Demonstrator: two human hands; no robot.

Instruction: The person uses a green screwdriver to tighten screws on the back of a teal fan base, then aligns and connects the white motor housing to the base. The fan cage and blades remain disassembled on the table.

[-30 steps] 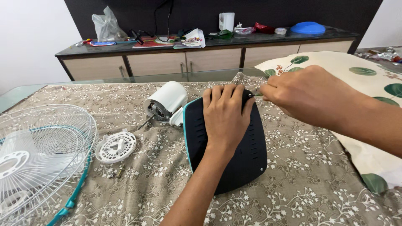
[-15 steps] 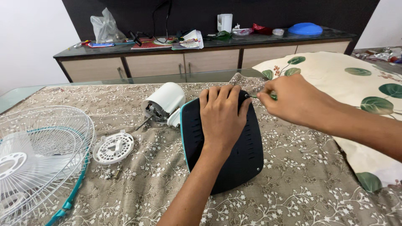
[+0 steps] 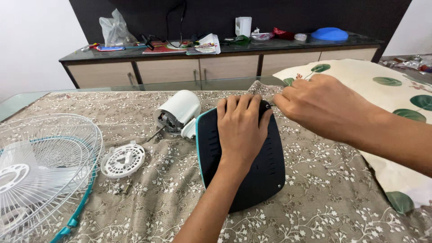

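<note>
Left hand (image 3: 241, 128) pressed flat on dark fan base (image 3: 265, 175), lying underside-up on table cloth (image 3: 324, 198); right hand (image 3: 321, 105) pinched closed at top edge, tool hidden; best hold base firmly.

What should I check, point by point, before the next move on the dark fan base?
1. Base held steady: ok. The left hand lies flat on the dark fan base, fingers over its far edge.
2. Base supported: ok. It rests on the patterned tablecloth.
3. Tool at the base's far corner: cannot tell. The right hand is closed there and hides what it holds.
4. Motor housing out of the way: ok, it lies left of the base.
5. Loose small parts accounted for: cannot tell. Some lie by the white round cap, too small to identify.
</note>
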